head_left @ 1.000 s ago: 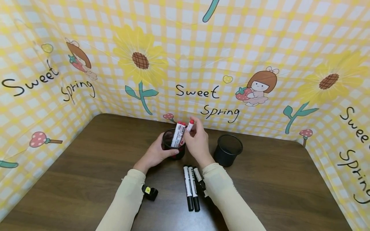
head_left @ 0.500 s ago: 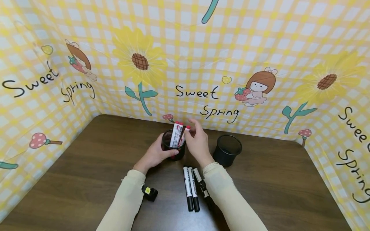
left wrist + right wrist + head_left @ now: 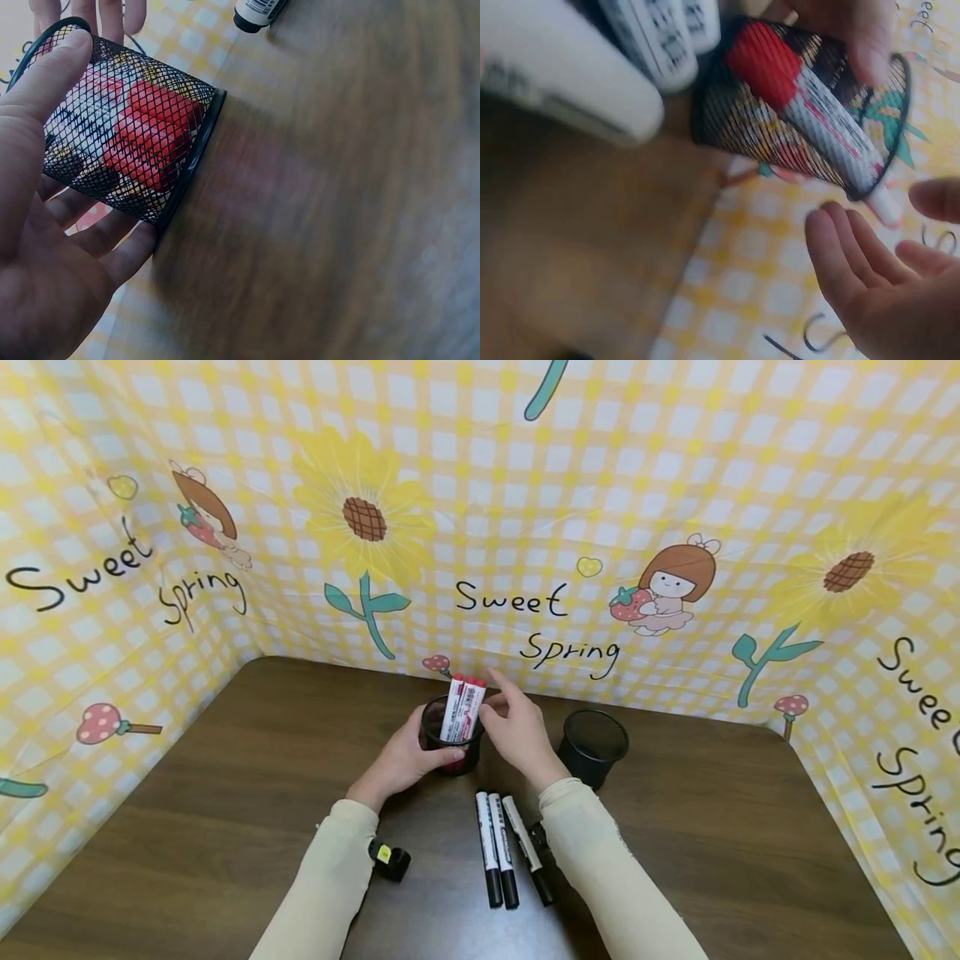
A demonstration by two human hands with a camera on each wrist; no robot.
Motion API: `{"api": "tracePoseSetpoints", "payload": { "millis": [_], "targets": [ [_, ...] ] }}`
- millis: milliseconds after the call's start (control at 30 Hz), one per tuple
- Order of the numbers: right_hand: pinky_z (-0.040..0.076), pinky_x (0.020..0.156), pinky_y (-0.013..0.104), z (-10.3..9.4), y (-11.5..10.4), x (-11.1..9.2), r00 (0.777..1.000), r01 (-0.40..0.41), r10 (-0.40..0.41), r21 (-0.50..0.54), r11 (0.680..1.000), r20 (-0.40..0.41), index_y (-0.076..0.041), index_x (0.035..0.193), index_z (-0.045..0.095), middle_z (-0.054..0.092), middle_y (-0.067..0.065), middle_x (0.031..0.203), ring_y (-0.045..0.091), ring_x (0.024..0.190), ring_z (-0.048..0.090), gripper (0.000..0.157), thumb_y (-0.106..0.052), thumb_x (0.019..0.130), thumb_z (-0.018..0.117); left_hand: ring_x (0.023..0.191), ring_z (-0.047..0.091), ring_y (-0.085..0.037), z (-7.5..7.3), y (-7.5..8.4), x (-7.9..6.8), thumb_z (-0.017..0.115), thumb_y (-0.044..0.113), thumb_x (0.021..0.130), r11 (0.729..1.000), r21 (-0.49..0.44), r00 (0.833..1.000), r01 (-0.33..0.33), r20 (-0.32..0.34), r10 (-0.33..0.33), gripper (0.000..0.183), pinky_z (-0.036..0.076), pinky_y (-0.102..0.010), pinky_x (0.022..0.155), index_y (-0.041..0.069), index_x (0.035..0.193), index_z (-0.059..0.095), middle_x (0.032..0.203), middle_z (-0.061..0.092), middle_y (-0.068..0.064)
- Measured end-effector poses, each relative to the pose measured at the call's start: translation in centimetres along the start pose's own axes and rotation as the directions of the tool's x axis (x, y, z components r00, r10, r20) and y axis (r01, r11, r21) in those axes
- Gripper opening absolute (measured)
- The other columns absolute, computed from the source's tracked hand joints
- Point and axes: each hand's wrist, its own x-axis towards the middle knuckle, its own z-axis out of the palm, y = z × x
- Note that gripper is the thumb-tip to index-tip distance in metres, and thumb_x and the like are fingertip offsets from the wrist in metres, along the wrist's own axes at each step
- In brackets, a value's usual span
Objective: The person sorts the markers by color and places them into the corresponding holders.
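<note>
My left hand (image 3: 401,758) grips a black mesh pen cup (image 3: 467,762) around its side, the thumb across the near wall. Several white markers with red caps and red ends (image 3: 465,706) lean together in the cup, tops above the rim. Through the mesh in the left wrist view, their red caps (image 3: 157,127) lie at the bottom of the pen cup (image 3: 56,161). My right hand (image 3: 519,731) is just right of the rim, fingers relaxed and apart. In the right wrist view the right hand (image 3: 885,277) holds nothing, its fingertips close to the end of a red marker (image 3: 825,112).
A second black mesh cup (image 3: 594,752) stands to the right, partly behind the right wrist. Three white markers with black caps (image 3: 501,852) lie side by side on the wooden table (image 3: 187,793). A yellow checked cloth (image 3: 480,527) walls the back and sides.
The red marker my right hand was pinching has gone down into the cup beside the others. My right fingers have let go and drawn slightly apart; the left hand keeps its grip.
</note>
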Motion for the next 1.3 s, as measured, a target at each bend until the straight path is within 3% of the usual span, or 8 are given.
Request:
{"api": "tracePoseSetpoints", "payload": {
  "millis": [233,367,600,700,833,1000,1167,1300],
  "targets": [
    [0.052,0.086,0.044,-3.2,-1.2,-0.6,0.993,0.011,0.002,-0.105,0.994,0.121,-0.014,0.138,0.061,0.068,0.008,0.114,0.023,0.102,0.065,0.039,-0.018,0.100,0.061,0.128,0.050,-0.030,-0.2,-0.4,-0.1,0.084,0.040,0.084,1.000,0.011,1.000,0.021,-0.007,-0.021,0.090,0.038,-0.051,0.106,0.010,0.152,0.033,0.144,0.051,-0.015],
    [0.051,0.089,0.046,-4.8,-1.6,-1.6,0.984,0.021,0.007,-0.156,0.988,0.177,-0.015,0.132,0.065,0.069,0.005,0.112,0.023,0.103,0.065,0.032,-0.020,0.101,0.061,0.129,0.049,-0.031,-0.5,-0.5,0.0,0.084,0.042,0.083,1.000,0.023,1.000,0.021,-0.012,-0.020,0.092,0.037,-0.052,0.107,0.010,0.152,0.033,0.144,0.051,-0.016],
    [0.053,0.085,0.042,-5.7,-0.7,-4.7,0.951,0.057,0.020,-0.237,0.970,0.309,-0.016,0.128,0.067,0.070,-0.001,0.106,0.016,0.098,0.065,0.028,-0.020,0.101,0.063,0.129,0.050,-0.031,-0.5,-0.4,-0.2,0.085,0.040,0.083,0.999,0.036,0.999,0.031,-0.012,-0.030,0.093,0.038,-0.051,0.107,0.009,0.152,0.032,0.144,0.050,-0.017],
    [0.053,0.082,0.040,-6.1,-0.4,-5.9,0.946,0.078,0.009,-0.254,0.964,0.325,-0.015,0.126,0.067,0.070,-0.002,0.104,0.014,0.096,0.065,0.027,-0.019,0.100,0.063,0.127,0.051,-0.031,-0.3,-0.3,-0.2,0.085,0.038,0.083,1.000,0.021,1.000,0.023,-0.010,-0.023,0.092,0.039,-0.049,0.106,0.009,0.152,0.032,0.143,0.051,-0.017],
    [0.053,0.075,0.037,-7.3,-0.5,-7.2,0.966,0.080,-0.020,-0.228,0.970,0.257,-0.015,0.123,0.069,0.070,-0.004,0.100,0.013,0.087,0.064,0.025,-0.017,0.099,0.065,0.127,0.051,-0.030,-0.1,-0.2,-0.1,0.085,0.037,0.084,1.000,0.025,1.000,0.016,-0.002,-0.016,0.091,0.039,-0.048,0.105,0.009,0.153,0.031,0.143,0.050,-0.017],
    [0.053,0.070,0.034,-9.5,-0.8,-8.2,0.995,0.098,-0.096,-0.142,0.985,0.025,-0.012,0.115,0.073,0.070,-0.002,0.095,0.016,0.080,0.063,0.019,-0.011,0.097,0.068,0.130,0.048,-0.031,-0.1,-0.1,-0.2,0.084,0.038,0.084,0.999,0.043,1.000,0.021,0.010,-0.021,0.093,0.036,-0.051,0.108,0.008,0.153,0.030,0.146,0.048,-0.018],
    [0.053,0.085,0.039,-12.0,0.2,-8.5,0.979,0.105,-0.124,-0.122,0.987,-0.161,-0.008,0.115,0.072,0.067,0.003,0.110,0.019,0.099,0.064,0.018,-0.008,0.097,0.067,0.131,0.047,-0.032,-0.1,0.1,-0.1,0.083,0.039,0.085,0.998,0.051,1.000,0.021,0.021,-0.022,0.093,0.035,-0.051,0.109,0.009,0.154,0.029,0.147,0.047,-0.018],
    [0.044,0.099,0.051,-13.8,1.6,-8.3,0.985,0.018,-0.039,-0.124,0.992,-0.168,-0.008,0.140,0.057,0.054,0.012,0.139,0.030,0.127,0.049,0.042,-0.021,0.100,0.066,0.131,0.047,-0.032,-0.1,0.2,-0.1,0.083,0.039,0.085,0.998,0.060,1.000,0.025,0.017,-0.026,0.093,0.035,-0.051,0.109,0.009,0.154,0.029,0.147,0.047,-0.018]
  ]
}}
